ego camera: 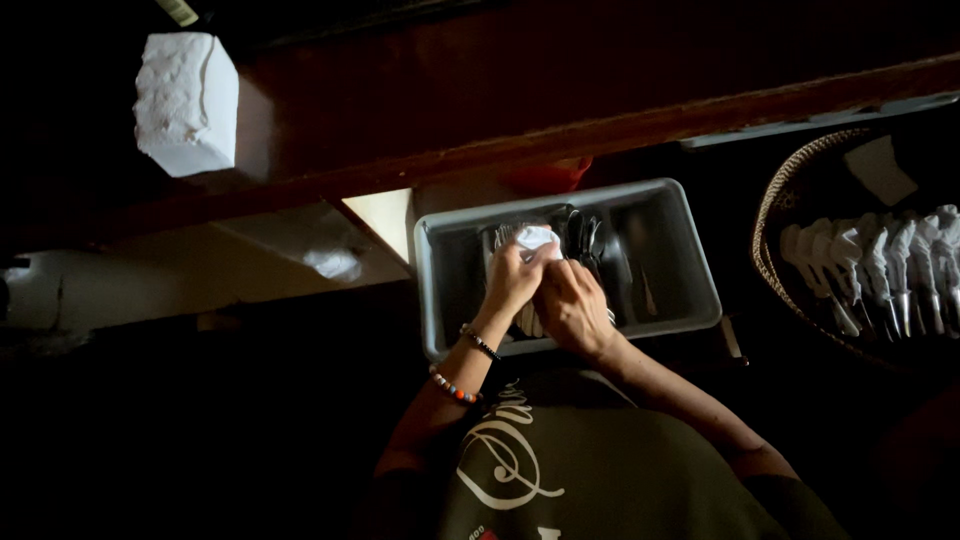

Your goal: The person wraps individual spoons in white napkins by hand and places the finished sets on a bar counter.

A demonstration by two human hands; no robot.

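My left hand (512,280) and my right hand (572,305) are together over a grey plastic bin (690,270) that holds loose cutlery (588,240). Both hands grip a white paper napkin (536,238) wrapped around what looks like cutlery; the metal inside it is mostly hidden by my fingers. Two beaded bracelets (455,388) sit on my left wrist.
A woven basket (775,205) at the right holds several napkin-wrapped cutlery rolls (880,260). A white stack of napkins (188,100) rests on the dark wooden counter (520,100) at the upper left. The surroundings are dim.
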